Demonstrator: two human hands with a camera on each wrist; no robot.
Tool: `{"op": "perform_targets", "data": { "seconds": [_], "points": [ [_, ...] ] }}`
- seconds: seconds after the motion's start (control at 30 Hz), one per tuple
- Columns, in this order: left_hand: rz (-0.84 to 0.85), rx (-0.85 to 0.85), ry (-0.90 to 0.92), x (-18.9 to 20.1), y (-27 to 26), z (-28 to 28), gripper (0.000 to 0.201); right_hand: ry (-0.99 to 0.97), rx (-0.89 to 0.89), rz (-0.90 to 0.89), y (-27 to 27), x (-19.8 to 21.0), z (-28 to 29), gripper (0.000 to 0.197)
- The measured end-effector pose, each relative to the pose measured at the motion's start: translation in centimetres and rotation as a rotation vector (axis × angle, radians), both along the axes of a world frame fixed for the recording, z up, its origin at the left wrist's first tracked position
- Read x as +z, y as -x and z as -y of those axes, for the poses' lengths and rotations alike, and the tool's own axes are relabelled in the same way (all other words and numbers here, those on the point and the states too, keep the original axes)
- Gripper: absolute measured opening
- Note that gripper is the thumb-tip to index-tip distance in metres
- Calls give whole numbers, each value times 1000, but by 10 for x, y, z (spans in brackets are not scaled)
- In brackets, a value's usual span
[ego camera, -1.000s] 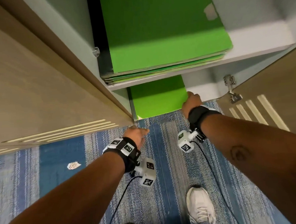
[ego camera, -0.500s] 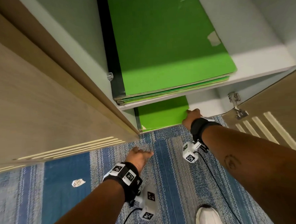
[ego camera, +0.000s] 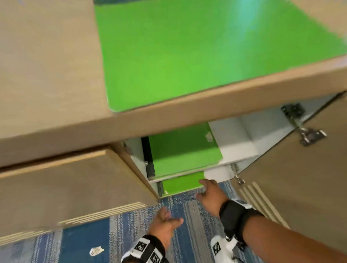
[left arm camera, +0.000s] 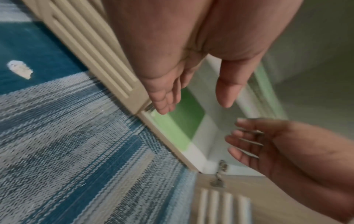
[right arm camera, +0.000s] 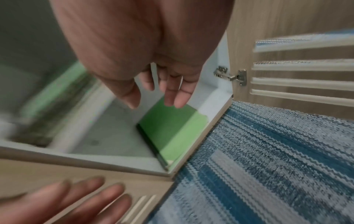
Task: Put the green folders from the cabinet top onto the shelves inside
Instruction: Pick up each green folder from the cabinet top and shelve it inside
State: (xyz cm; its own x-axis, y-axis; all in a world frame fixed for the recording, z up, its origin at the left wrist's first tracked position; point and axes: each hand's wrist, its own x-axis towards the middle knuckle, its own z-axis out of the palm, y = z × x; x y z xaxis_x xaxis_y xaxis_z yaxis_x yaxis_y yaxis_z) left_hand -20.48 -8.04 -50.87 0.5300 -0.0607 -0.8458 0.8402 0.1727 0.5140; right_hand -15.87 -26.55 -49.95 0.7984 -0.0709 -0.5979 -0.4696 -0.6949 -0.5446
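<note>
Risk lies up top — one green folder [ego camera: 204, 47] waits flat on the cabinet top [ego camera: 44, 67], others already shelved, while left hand [ego camera: 165, 224] and right hand [ego camera: 210, 193] hang empty, fingers loose, low by the bottom shelf folder [ego camera: 183, 183] — a rushed one-handed grab could slide it off the edge.

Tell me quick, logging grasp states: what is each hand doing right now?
Left hand: open, fingers relaxed, holding nothing.
Right hand: open, fingers loosely extended, holding nothing.

Count: 3 green folder spots, 1 on cabinet top [ego camera: 204, 49], 1 stack upper shelf [ego camera: 181, 151], 1 bottom shelf [ego camera: 181, 184]; 2 doors; 2 hands.
</note>
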Motion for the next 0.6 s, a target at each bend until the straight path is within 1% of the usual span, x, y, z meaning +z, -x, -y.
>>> {"op": "perform_targets", "data": {
  "seconds": [0.03, 0.1, 0.17, 0.2, 0.23, 0.27, 0.3, 0.4, 0.43, 0.47, 0.5, 0.57, 0.6],
  "points": [
    [28, -31, -16, 27, -2, 3, 84, -26, -1, 10, 5, 29, -2, 55],
    [66, -42, -20, 77, -10, 8, 80, -116, -14, 35, 13, 81, -3, 51],
    [111, -109, 15, 125, -19, 8, 75, -168, -21, 77, 16, 131, -3, 43],
    [126, -111, 2, 152, -21, 10, 80, -179, -24, 101, 16, 158, -2, 38],
    [169, -113, 8, 178, -26, 9, 91, -187, -34, 118, 15, 190, 0, 34],
    [173, -93, 21, 197, -29, 10, 91, -199, -34, 126, 15, 213, 2, 31],
    [207, -73, 38, 214, -30, 10, 83, -200, -12, 126, 15, 231, 2, 28],
    [218, -73, 12, 273, -36, 14, 85, -235, 46, 122, 15, 292, 2, 22],
    [259, -93, 0, 288, -36, 12, 83, -256, 46, 126, 16, 309, 1, 24],
    [275, -117, -7, 305, -37, 12, 77, -307, 13, 119, 15, 327, 1, 27],
    [308, -153, -10, 320, -37, 9, 66, -393, -66, 82, 12, 340, 1, 34],
    [321, -151, 3, 343, -40, 6, 41, -596, -291, -33, 5, 365, 1, 48],
    [317, -154, -2, 354, -41, 5, 32, -658, -399, -88, 1, 377, 1, 57]
  ]
}}
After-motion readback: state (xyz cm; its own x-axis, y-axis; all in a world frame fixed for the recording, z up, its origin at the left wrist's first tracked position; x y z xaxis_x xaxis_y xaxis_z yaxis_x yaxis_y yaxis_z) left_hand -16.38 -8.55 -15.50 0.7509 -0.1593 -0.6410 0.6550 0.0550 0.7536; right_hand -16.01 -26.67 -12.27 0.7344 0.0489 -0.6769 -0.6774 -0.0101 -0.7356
